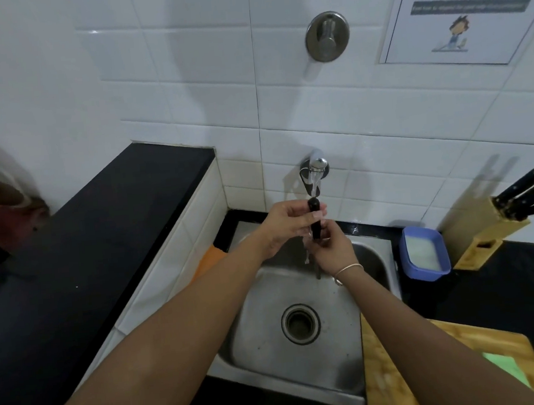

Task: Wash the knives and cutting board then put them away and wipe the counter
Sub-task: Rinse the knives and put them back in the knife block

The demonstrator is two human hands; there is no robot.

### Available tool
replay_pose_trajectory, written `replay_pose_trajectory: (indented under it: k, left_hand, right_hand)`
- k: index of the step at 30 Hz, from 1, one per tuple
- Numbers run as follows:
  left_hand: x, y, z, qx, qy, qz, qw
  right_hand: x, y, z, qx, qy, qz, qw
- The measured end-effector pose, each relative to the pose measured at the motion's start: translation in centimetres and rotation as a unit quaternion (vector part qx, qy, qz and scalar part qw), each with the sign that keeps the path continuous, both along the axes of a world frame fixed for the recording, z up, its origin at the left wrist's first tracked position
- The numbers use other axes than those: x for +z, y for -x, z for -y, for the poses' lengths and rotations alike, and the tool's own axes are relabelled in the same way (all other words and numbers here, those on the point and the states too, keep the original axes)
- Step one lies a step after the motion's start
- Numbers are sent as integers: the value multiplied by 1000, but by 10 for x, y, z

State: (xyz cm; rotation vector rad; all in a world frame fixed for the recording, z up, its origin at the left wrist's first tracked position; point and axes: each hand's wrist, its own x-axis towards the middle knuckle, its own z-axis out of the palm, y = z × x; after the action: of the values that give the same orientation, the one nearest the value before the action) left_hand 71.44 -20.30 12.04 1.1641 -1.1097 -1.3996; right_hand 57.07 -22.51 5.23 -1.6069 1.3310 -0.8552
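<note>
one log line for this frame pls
step: rinse knife | hands: left, right both grip it | tap: running | cutting board: unwashed, beside sink

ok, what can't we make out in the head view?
- Blade of the black-handled knife: mostly hidden behind the right hand and running water.
- Wooden cutting board: crossed by the right forearm, cut off at the bottom edge.
- Wall notice: small print blurred.

Both arms outstretched; left hand [285,221] and right hand [331,250] curled, gripping, close together.
</note>
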Motion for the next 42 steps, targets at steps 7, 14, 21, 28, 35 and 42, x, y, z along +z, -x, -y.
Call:
replay_pose_trajectory:
  k: [7,14,21,28,35,42]
  left_hand:
    - [5,10,4,182,23,97,978]
    - [11,31,5,227,83,237,941]
    - [2,77,-4,178,105,293,934]
    - [2,164,2,32,112,216,969]
    - [-5,247,20,-68,102,220,968]
    - [-3,297,41,-108,68,236,963]
  right_hand:
    - [24,-18,-8,9,104,47,993]
    - [34,-12,-10,-50,182,52,981]
    - [28,38,-27,-78,220,44,971]
    - [20,132,-40,-169,264,11,950]
    - [29,233,-45,-271,301,-49,913]
    - [45,307,-23,-317,336,-105,881]
